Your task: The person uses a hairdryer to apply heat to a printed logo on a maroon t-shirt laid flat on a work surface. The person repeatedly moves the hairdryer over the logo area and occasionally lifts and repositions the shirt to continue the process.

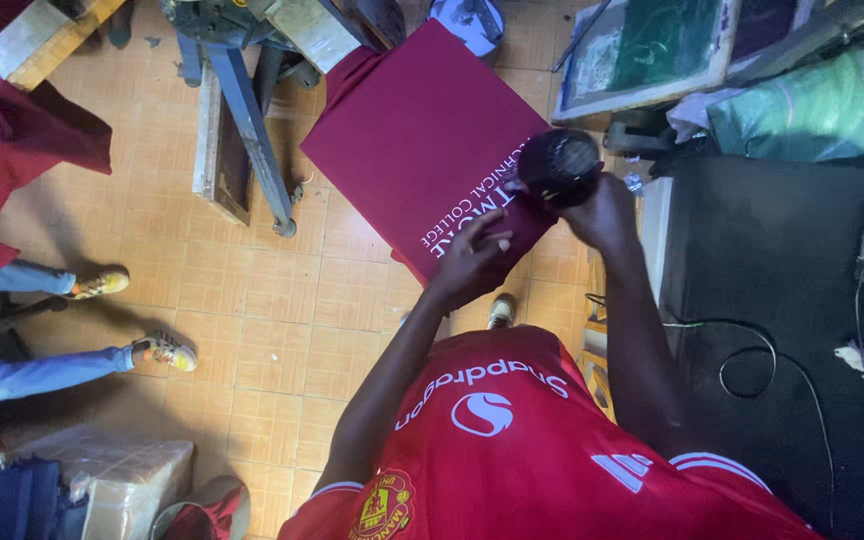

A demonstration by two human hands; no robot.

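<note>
The person in the red shirt leans over a dark red cloth (412,130) pulled flat on a board. It sits up top in the middle of the view, w/ white letters printed near its lower corner.

Right hand (600,212) is shut tight around a black blower (559,165) – round front, like a hair dryer – held just over the printed corner. Left hand (472,262) lies on the cloth, fingers (497,243) bent and pressing on the letters, right next to the blower. It isn't wrapped round anything, just pushing down flat-ish.

The board sits on a blue metal stand (252,125) over a tan tile floor (282,310). To the right there's a black table (782,260) w/ a thin cord (752,350) curling on it. Up top right – a green printing frame (652,45) and a green bag (802,110).

On the left, another person's legs in blue jeans (32,372) and yellow shoes (164,351). More dark red cloth (12,140) hangs at far left. A wrapped box (122,475) sits bottom left.
</note>
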